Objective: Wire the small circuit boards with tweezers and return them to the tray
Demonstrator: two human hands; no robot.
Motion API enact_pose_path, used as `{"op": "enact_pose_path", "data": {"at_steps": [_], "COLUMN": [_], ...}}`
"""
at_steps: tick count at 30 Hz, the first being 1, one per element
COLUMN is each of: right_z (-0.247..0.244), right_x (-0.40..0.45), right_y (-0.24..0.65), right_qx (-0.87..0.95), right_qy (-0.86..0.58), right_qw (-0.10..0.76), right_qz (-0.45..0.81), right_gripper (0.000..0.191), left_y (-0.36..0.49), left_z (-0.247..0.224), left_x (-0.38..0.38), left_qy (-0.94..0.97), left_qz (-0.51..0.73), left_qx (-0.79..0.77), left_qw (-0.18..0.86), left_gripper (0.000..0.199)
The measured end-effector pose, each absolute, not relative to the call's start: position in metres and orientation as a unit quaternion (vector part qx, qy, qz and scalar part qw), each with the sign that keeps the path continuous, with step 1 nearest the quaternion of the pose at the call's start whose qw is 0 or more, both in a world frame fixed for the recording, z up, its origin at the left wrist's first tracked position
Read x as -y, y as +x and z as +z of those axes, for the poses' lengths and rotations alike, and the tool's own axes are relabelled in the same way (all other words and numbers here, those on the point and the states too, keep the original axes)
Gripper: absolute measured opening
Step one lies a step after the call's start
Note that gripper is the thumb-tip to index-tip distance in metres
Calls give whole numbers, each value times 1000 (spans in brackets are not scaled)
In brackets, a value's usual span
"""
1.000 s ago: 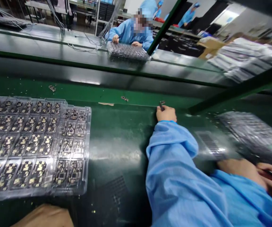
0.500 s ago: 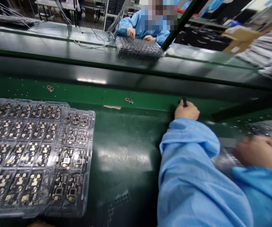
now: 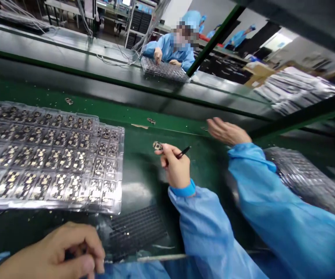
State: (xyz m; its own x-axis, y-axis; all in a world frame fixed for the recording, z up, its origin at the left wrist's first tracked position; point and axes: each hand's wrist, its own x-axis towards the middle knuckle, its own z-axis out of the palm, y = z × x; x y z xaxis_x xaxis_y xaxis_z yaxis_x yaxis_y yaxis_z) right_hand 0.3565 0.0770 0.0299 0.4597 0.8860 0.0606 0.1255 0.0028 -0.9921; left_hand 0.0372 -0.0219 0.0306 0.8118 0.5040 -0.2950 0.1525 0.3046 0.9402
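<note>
My right hand (image 3: pixel 176 164) is closed in a pinch over the middle of the table, with a small circuit board (image 3: pixel 157 145) at its fingertips. A thin black tool (image 3: pixel 184 152) pokes out between its fingers. At the lower left, my left hand (image 3: pixel 68 248) is loosely curled, with a gap between thumb and fingers and nothing visible held. It is just below the clear plastic trays (image 3: pixel 121 170), whose pockets hold rows of circuit boards. Between my hands lies a dark gridded sheet (image 3: pixel 138 228).
Another person's hand (image 3: pixel 228 132) reaches in from the right, fingers spread near the green ledge (image 3: pixel 176 126). Loose boards (image 3: pixel 69 101) and a tan strip (image 3: pixel 140 126) lie along there. Clear trays are stacked (image 3: pixel 307 176) at right. Across the bench, a person (image 3: pixel 167 48) handles trays.
My right hand has come back from the far ledge towards me, with a board now visible at its fingertips. My left hand has entered view. The other person's hand has moved towards the ledge.
</note>
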Motion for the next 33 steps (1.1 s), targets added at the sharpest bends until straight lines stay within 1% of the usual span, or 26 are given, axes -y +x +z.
{"op": "enact_pose_path", "data": {"at_steps": [2,6,13,17,25,28,33], "right_z": [39,60,62,56,52,50,47], "right_x": [-49,-2,34,47,58,59,63], "right_y": [327,287,248,232,213,213,213], "right_qx": [411,401,411,429,412,408,413], "right_qy": [-612,-579,-534,-529,-546,-546,-542], "right_qw": [557,504,466,453,498,506,514], "right_qz": [383,500,574,575,534,528,521], "right_gripper": [28,30,24,22,21,20,17], "left_y": [44,54,56,58,58,59,59], "left_z": [37,40,38,37,36,36,37], "left_x": [20,17,14,16,21,20,20], "left_qy": [513,478,480,468,521,532,508], "left_qz": [171,274,339,407,448,443,404], "left_qx": [-276,-297,-326,-328,-287,-305,-359], "left_qw": [794,780,741,712,668,655,671], "left_gripper": [19,22,27,27,7,3,5]}}
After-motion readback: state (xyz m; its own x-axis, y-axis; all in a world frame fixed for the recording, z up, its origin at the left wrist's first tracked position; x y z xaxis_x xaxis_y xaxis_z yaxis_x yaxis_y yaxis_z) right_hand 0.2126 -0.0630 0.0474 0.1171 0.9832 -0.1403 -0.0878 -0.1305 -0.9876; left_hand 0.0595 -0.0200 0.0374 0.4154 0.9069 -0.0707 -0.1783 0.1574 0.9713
